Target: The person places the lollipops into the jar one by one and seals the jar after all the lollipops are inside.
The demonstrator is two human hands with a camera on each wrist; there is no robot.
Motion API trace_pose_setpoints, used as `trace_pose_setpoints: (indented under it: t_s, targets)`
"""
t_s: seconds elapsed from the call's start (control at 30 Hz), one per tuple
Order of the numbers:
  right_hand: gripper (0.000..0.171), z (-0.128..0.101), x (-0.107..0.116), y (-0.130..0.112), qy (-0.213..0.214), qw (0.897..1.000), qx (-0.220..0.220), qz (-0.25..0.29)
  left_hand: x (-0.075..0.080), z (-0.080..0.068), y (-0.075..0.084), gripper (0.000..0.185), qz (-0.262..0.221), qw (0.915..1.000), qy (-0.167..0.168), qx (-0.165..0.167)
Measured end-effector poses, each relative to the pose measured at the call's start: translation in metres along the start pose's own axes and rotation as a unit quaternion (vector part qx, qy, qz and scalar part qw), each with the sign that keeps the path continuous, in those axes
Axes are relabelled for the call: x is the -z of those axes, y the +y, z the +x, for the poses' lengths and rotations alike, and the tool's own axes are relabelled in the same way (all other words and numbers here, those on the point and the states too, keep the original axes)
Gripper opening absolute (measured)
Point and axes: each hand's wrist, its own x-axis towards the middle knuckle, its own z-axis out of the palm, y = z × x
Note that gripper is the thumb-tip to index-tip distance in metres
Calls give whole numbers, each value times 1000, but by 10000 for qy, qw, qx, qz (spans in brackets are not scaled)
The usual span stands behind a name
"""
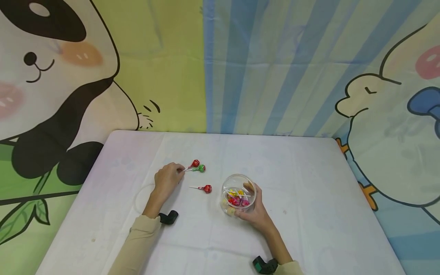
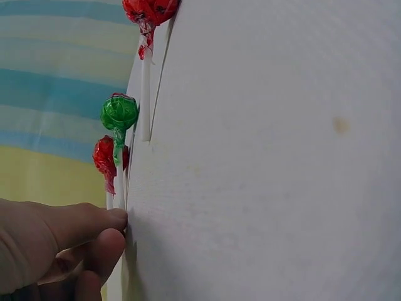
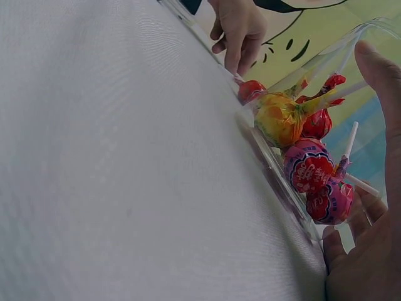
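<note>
My left hand (image 1: 168, 179) is at the left of the table, thumb and fingertips pinched at the stick ends of a green lollipop (image 1: 202, 168) and a red lollipop (image 1: 195, 163) lying side by side. In the left wrist view the fingertips cover the lower sticks below the green wrapper (image 2: 119, 113). Another red lollipop (image 1: 207, 189) lies nearer, its stick pointing left. My right hand (image 1: 256, 210) grips a clear round jar (image 1: 238, 176) around its right side. Inside the jar are several lollipops with yellow (image 3: 279, 119), red and pink-purple (image 3: 308, 166) wrappers, their sticks pointing various ways.
A clear round lid (image 1: 136, 199) lies on the white table (image 1: 309, 214), partly behind the left forearm. Dark wrist cameras (image 1: 168, 217) are strapped to both wrists. Behind the table's far edge hangs a cartoon-printed backdrop (image 1: 178, 76).
</note>
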Motion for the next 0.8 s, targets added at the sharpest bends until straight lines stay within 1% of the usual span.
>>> trace_pose_setpoints:
  t_s: [0.3,0.53,0.7,0.8]
  targets:
    - [105,0,0,0,-19,10000,89,3,1,-2,-5,16,-299,9991,208,-234]
    - [106,0,0,0,-16,9999,104,-7,4,-6,-6,18,-648,9971,303,-247]
    - [105,0,0,-1,-17,10000,79,-30,4,-9,-7,22,-933,9952,259,-174]
    - [105,0,0,-2,-5,10000,47,-19,6,-10,-6,22,-1051,9938,289,-214]
